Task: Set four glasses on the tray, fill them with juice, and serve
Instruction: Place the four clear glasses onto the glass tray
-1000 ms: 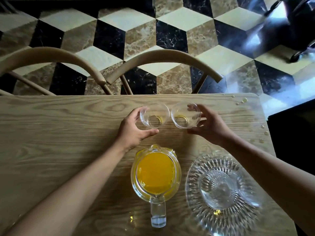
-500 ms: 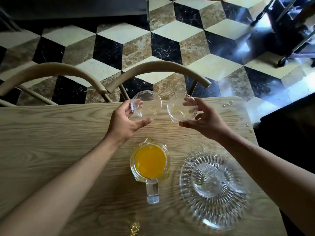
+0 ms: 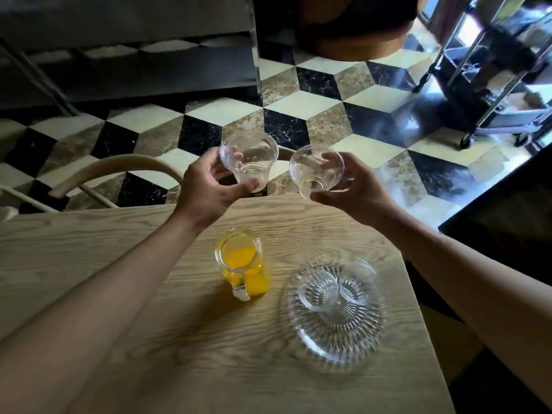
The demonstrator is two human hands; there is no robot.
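Note:
My left hand (image 3: 206, 189) grips a clear glass (image 3: 249, 156), raised above the far edge of the wooden table (image 3: 89, 264). Beside it my right hand (image 3: 355, 189) grips a second clear glass (image 3: 316, 170) at the same height. Both glasses look almost empty. A glass pitcher (image 3: 243, 262) of orange juice stands on the table below the left glass. To its right lies a cut-glass round tray (image 3: 337, 342) with two clear glasses (image 3: 316, 289) (image 3: 358, 282) on it.
A curved wooden chair back (image 3: 119, 168) sits beyond the table's far edge on a chequered marble floor (image 3: 301, 109). A metal trolley (image 3: 490, 70) stands at the far right. The table's right edge is close to the tray.
Both hands lifted the two glasses off the table and carried them up and away past its far edge. The view tilted upward, so pitcher and tray sit lower in frame.

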